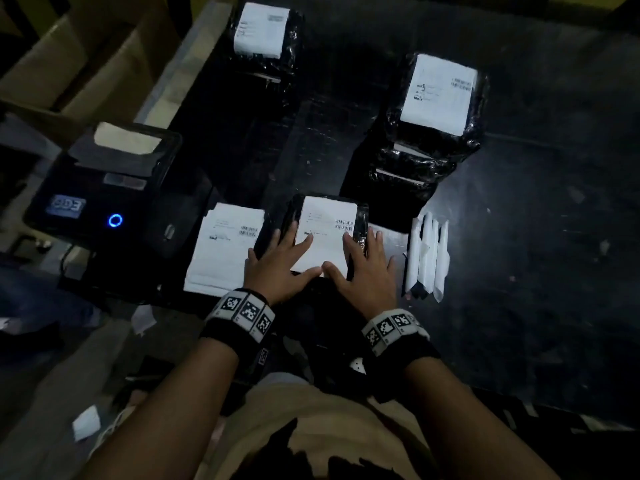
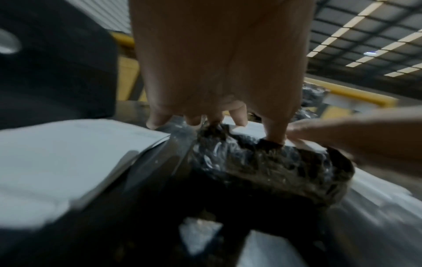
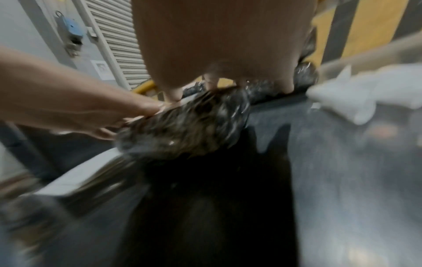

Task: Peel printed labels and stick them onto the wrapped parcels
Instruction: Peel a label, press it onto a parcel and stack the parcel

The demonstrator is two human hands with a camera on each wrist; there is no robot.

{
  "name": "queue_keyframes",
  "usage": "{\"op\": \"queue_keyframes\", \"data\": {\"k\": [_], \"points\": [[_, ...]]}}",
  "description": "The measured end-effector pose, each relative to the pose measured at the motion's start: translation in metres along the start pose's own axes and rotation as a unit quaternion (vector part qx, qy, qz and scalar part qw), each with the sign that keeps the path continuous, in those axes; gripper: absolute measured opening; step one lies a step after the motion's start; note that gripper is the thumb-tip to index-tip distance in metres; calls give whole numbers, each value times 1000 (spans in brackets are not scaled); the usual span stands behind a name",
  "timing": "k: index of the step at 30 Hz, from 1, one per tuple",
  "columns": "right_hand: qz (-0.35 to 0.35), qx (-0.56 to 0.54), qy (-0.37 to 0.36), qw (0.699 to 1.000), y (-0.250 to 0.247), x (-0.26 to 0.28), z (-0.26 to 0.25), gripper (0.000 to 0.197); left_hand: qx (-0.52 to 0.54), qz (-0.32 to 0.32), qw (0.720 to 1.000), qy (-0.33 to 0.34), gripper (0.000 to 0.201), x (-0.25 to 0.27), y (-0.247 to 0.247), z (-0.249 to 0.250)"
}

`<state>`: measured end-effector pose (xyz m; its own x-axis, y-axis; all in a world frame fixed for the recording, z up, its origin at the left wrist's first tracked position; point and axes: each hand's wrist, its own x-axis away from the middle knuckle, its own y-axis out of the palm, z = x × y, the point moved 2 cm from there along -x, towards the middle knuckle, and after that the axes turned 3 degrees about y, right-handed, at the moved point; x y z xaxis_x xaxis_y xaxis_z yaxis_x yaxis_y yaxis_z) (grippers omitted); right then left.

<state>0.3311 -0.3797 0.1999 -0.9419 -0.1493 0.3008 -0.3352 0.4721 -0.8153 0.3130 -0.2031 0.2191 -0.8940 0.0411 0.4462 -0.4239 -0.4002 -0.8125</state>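
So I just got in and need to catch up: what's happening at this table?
A person is labelling black wrapped parcels. Both hands, left and right, lie flat on the near parcel, pressing its white label down. A stack of printed labels lies left of it, next to the printer. Peeled backing strips lie on the right. Labelled parcels sit further back: one alone and a pile.

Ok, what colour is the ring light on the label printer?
Blue: the glowing ring light on the black label printer shows best in the head view.
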Motion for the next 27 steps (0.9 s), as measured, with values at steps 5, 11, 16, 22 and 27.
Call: {"op": "queue_keyframes", "data": {"k": [5, 11, 16, 22, 27], "points": [[-5, -32, -17, 999, 6, 8, 18, 61, 76, 30, 997, -9, 69, 2, 6, 2], [-29, -46, -32, 998, -1, 8, 27, 52, 203, 23, 979, 29, 59, 3, 5, -11], [-32, -52, -12, 998, 1, 11, 20, 61, 241, 19, 969, 50, 60, 4, 3, -16], [-48, -85, 19, 995, 1, 14, 18, 59, 252, 8, 964, 83, 52, 5, -4, -28], [-30, -119, 31, 992, -5, 20, 15, 54, 283, 19, 955, 90, 47, 6, -9, -31]]}}
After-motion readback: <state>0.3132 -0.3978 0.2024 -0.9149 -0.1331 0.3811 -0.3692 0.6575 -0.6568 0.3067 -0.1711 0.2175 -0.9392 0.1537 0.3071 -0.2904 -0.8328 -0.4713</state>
